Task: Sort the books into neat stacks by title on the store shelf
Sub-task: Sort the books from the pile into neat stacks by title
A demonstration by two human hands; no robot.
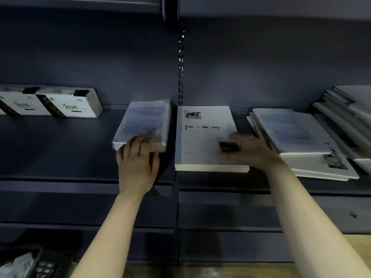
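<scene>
Head view: on the shelf [60, 147], two white boxes [68, 104] sit far left. Next comes a small stack of blue-covered books [144, 121], slightly slanted, with the left hand [138, 165] laying its fingers flat on the near edge, not clutching. Just beside it lies the white stack [202, 141], long side running front to back. The right hand [251, 151] rests spread on its near right corner. The unsorted pile [297, 133] sprawls further right, so I'd judge the right hand nearer for the next book.
</scene>
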